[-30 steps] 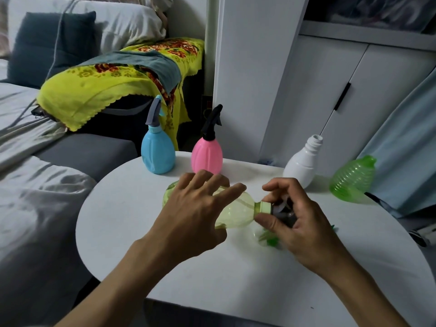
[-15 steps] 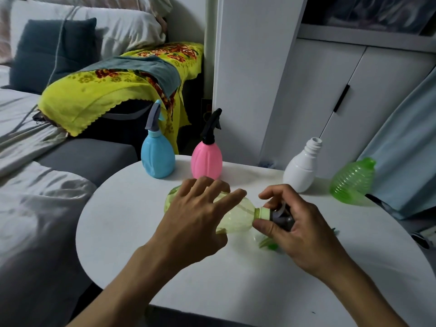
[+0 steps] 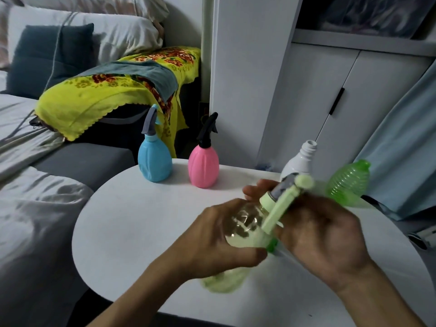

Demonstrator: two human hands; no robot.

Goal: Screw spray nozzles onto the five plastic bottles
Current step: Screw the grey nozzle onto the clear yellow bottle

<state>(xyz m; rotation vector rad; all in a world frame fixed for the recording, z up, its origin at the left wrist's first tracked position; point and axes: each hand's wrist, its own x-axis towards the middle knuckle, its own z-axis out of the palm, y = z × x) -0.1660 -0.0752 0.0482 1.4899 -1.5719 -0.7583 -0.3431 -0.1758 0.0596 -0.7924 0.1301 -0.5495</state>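
Observation:
My left hand [image 3: 219, 239] grips a pale yellow-green translucent bottle [image 3: 226, 282], lifted off the round white table [image 3: 132, 223] and tilted up to the right. A light green spray nozzle [image 3: 286, 199] with a grey body sits on its neck. My right hand [image 3: 323, 234] is cupped around the nozzle's trigger side. A blue bottle [image 3: 154, 161] and a pink bottle [image 3: 204, 165] stand at the table's far side, each with a nozzle on. A white bottle [image 3: 299, 161] stands open-necked, and a green ribbed bottle [image 3: 346, 182] lies on its side at the right.
A small green piece [image 3: 272, 245] shows under my hands, partly hidden. A sofa with grey bedding [image 3: 35, 185] borders the table's left. White cabinets [image 3: 306, 102] and a blue curtain [image 3: 405, 142] stand behind and right.
The yellow-green bottle has come up from lying flat on the table to a raised tilt. The nozzle now sits on its neck, with both hands closer to the camera.

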